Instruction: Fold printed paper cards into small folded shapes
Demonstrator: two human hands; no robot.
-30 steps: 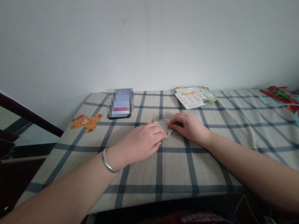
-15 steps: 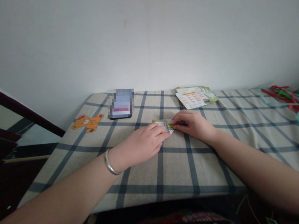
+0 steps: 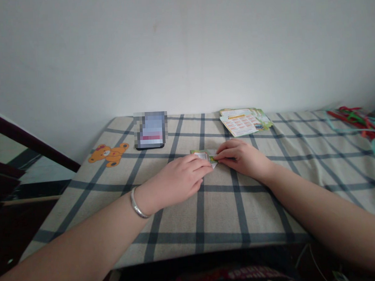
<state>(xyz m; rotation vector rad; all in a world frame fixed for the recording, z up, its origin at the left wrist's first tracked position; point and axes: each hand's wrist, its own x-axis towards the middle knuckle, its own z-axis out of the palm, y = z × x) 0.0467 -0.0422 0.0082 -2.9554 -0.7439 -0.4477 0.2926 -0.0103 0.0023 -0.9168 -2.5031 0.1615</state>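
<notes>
A small printed sheet of paper (image 3: 202,155), partly folded by the look of it, lies on the checked tablecloth between my hands. From the left, my left hand (image 3: 185,173) holds it down, its fingers pressed together across the sheet and covering much of it. My right hand (image 3: 238,157) pinches the sheet's right end between thumb and fingertips. The hand hides part of that end. A silver bangle (image 3: 137,204) circles my left wrist.
A stack of printed leaflets (image 3: 244,122) lies near the wall. Farther left are a phone (image 3: 152,131) with a blurred screen and an orange bear cutout (image 3: 110,154). Red, green and pale blue ribbons (image 3: 357,122) are heaped at the far right.
My right thumb and fingertips have closed together and shifted slightly left along the paper's end. The left hand has stayed nearly still.
</notes>
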